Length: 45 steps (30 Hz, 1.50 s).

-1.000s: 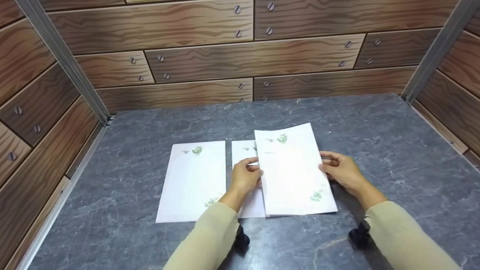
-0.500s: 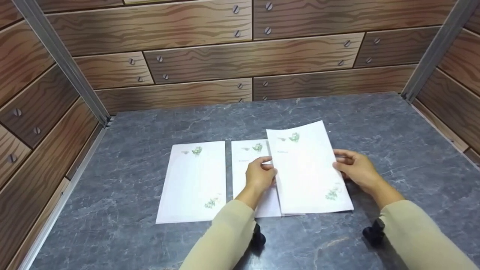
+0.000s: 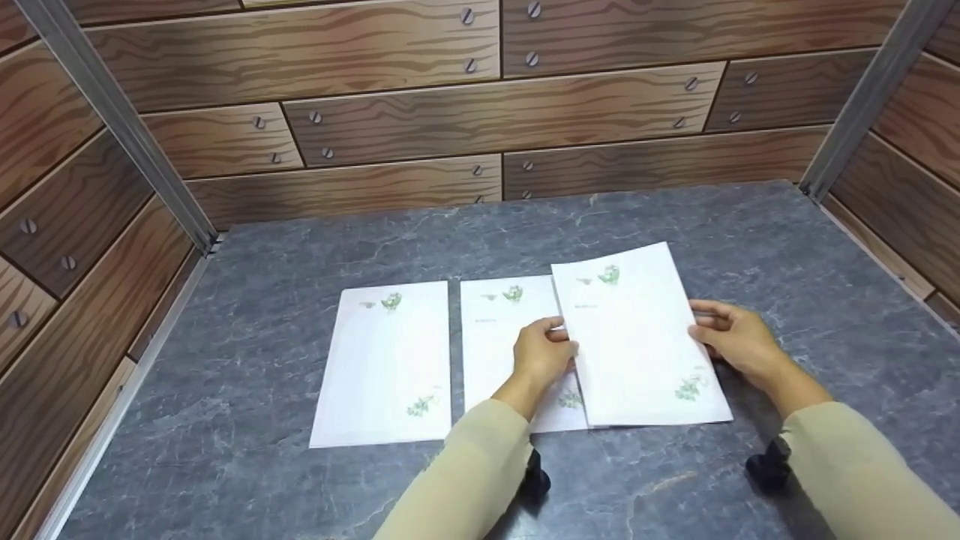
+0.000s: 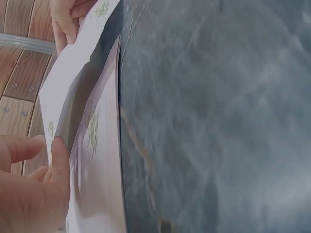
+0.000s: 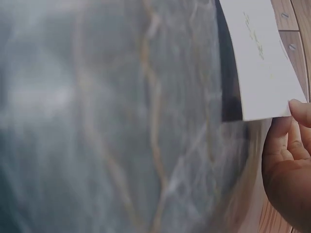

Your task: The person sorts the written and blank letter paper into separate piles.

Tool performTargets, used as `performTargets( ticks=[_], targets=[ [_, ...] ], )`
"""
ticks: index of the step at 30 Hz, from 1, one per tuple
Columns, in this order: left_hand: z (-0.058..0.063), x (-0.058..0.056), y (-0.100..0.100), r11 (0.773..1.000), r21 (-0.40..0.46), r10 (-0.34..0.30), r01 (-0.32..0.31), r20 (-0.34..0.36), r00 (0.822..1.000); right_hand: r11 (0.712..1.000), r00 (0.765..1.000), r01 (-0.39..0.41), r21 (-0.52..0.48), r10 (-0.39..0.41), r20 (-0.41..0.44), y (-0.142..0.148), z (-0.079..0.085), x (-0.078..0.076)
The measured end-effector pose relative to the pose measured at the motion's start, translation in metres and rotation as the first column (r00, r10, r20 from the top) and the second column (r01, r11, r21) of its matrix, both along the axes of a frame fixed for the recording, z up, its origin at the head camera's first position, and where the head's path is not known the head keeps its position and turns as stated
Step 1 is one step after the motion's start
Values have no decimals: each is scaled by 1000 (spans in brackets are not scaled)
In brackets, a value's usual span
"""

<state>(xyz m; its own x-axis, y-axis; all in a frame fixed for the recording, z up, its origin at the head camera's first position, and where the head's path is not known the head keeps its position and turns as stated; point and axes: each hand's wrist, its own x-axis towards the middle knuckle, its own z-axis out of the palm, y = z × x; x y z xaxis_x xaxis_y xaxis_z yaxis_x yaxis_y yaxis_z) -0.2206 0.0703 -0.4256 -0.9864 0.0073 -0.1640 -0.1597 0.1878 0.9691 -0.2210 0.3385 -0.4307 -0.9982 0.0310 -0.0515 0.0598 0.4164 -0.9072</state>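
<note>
A white sheet of paper (image 3: pixel 637 352) with green plant prints at two corners is held raised and slightly bent, tilted a little. My left hand (image 3: pixel 544 354) pinches its left edge between thumb and fingers, and my right hand (image 3: pixel 742 345) pinches its right edge. In the left wrist view there is a gap between the held sheet (image 4: pixel 68 73) and the paper (image 4: pixel 102 179) lying below. A similar middle sheet (image 3: pixel 499 360) lies flat, partly covered by my left hand and the raised paper. In the right wrist view my thumb lies on the sheet's (image 5: pixel 265 87) edge.
Another printed sheet (image 3: pixel 382 360) lies flat at the left, a narrow strip apart from the middle one. The dark marbled table (image 3: pixel 300 495) is bounded by wood-patterned walls (image 3: pixel 390 120) at the back and sides, with metal posts (image 3: pixel 135 142) in the corners.
Both hands have moved to the right with the held sheet. More of the middle sheet shows, including its top print and part of its lower one. The left sheet has stayed put.
</note>
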Motion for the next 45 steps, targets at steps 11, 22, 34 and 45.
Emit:
performTargets(
  ticks=[11, 22, 34, 45],
  targets=[
    [4, 7, 9, 996, 22, -92, 92, 23, 995, 1000, 1000, -4, -27, 4, -16, 13, -2, 1],
    [8, 10, 17, 989, 87, -124, 119, 61, 990, 997, 1000, 23, 68, -24, 8, 23, -2, 4],
    [9, 11, 21, 985, 82, -159, 155, 43, 986, 981, 999, 36, 192, -36, -5, 28, -2, 5],
    [11, 12, 25, 978, 64, -203, 199, 51, 978, 946, 997, 51, 320, -29, -72, 31, -1, 5]
  ],
)
